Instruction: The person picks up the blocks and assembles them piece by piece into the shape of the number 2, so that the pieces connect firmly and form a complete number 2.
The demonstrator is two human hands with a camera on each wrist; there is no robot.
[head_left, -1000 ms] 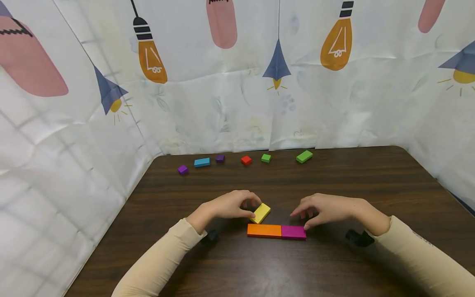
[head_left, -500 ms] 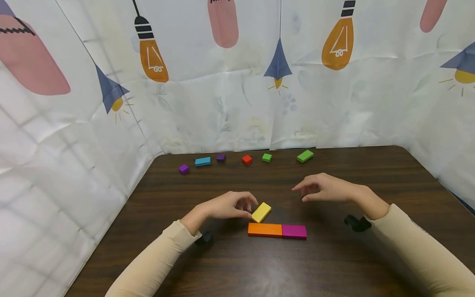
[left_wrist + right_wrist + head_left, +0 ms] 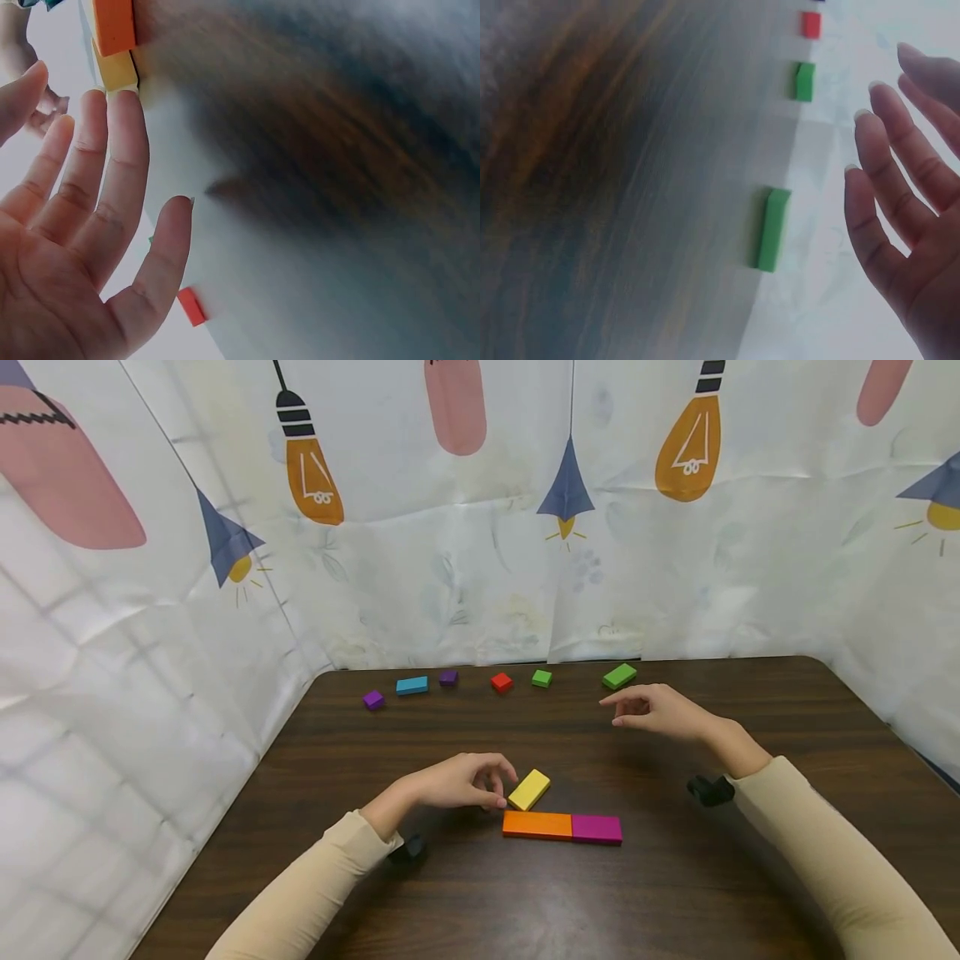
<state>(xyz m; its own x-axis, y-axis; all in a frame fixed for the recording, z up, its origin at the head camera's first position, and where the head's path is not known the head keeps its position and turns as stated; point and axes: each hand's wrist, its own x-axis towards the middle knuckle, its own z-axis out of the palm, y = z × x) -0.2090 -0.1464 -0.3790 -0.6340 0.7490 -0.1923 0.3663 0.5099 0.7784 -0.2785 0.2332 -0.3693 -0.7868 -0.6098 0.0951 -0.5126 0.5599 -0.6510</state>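
Note:
An orange block (image 3: pixel 537 825) and a magenta block (image 3: pixel 596 829) lie end to end near the middle of the table. Just behind the orange one, a yellow block (image 3: pixel 529 790) lies at a slant. The left hand (image 3: pixel 459 781) hovers at the left of the yellow block, fingers loosely bent and holding nothing; its fingers (image 3: pixel 127 142) spread apart in the left wrist view. Farther back on the right, the right hand (image 3: pixel 663 712) is above the table with nothing in it, below the longer green block (image 3: pixel 619 676) in the head view.
Along the back edge of the table (image 3: pixel 450 902) lie a small purple block (image 3: pixel 373 700), a blue block (image 3: pixel 412 686), a dark purple block (image 3: pixel 448 678), a red block (image 3: pixel 502 682) and a small green block (image 3: pixel 542 678). A patterned curtain (image 3: pixel 480 568) hangs behind and at the sides.
The right hand has moved from beside the magenta block toward the back of the table. The left hand has let go of the yellow block and drawn slightly left.

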